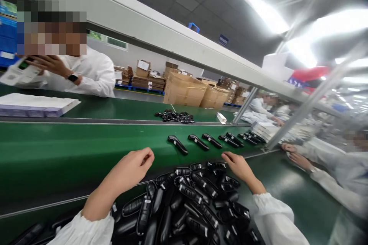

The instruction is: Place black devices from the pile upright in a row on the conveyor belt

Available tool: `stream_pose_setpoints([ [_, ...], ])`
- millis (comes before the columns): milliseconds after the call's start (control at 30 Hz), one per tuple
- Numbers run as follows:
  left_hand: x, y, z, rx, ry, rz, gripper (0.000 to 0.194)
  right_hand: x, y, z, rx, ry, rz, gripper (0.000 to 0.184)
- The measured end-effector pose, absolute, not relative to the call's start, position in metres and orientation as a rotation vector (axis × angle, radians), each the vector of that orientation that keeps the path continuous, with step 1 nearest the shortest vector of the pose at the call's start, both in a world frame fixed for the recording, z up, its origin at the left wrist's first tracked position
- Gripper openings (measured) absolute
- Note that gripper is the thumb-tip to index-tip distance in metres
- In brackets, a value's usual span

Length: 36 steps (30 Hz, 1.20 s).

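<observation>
A heap of black handheld devices (198,191), with angled heads and small white labels, lies in front of me. On the green conveyor belt (71,149) beyond it, several more of these form a row, and the leftmost black device (177,145) lies slanted. My left hand (133,168) hovers over the near part of the belt, left of that device. Its fingers are curled together, with nothing visible in them. My right hand (238,166) is above the right side of the heap, fingers reaching leftward and no device visible in them; its palm side is hidden.
A metal post (299,111) rises on the right, and a long grey beam (161,26) crosses overhead. Opposite sits a co-worker (97,69); another person's hands (297,157) rest at the right. Small black parts (175,116) and white boxes (37,105) lie on the far ledge.
</observation>
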<state>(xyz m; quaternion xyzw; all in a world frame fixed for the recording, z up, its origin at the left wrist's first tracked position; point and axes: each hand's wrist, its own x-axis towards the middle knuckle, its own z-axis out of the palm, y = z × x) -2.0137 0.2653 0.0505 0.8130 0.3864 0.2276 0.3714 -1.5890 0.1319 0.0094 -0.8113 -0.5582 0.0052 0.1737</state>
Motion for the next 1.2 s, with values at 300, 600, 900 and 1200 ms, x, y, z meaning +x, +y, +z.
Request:
stream_pose_setpoints([
  [300, -1.941, 0.243, 0.038, 2.282, 0.728, 0.339, 0.036, -1.535, 0.061, -0.054, -2.267, -1.526, -0.042, 0.05],
  [600, -1.811, 0.245, -0.015, 2.527, 0.706, 0.024, 0.073, -1.569, 0.113, -0.052, -2.119, -1.761, 0.248, 0.052],
  [900, -1.843, 0.217, -0.026, 2.569, 0.611, -0.055, 0.07, -1.602, 0.129, -0.052, -2.013, -1.968, 0.158, 0.047],
  [1200, -1.919, 0.208, -0.002, 2.531, 0.551, -0.119, 0.066, -1.62, 0.128, -0.05, -1.808, -2.088, 0.056, 0.036],
])
